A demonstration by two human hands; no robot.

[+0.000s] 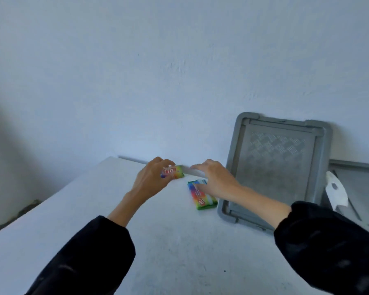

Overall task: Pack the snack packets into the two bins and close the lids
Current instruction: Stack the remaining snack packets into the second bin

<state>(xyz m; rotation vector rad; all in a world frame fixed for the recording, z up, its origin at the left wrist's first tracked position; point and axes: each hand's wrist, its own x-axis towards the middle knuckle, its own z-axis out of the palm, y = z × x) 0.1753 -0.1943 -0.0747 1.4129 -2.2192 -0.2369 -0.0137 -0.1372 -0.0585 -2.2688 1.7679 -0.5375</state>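
At a white bench [77,209], the left hand [151,177] closes its fingers on a rainbow snack packet [176,172] near the wall, while the right hand [216,179], fingers spread and gripping nothing, hovers over a second packet [200,199] lying flat beside it. To the right, a grey lid [279,165] leans off its bin against the pale blue wall [179,60], with part of another grey bin piece [358,184] at the frame edge. Packing looks unfinished: both packets are out and no lid is closed.
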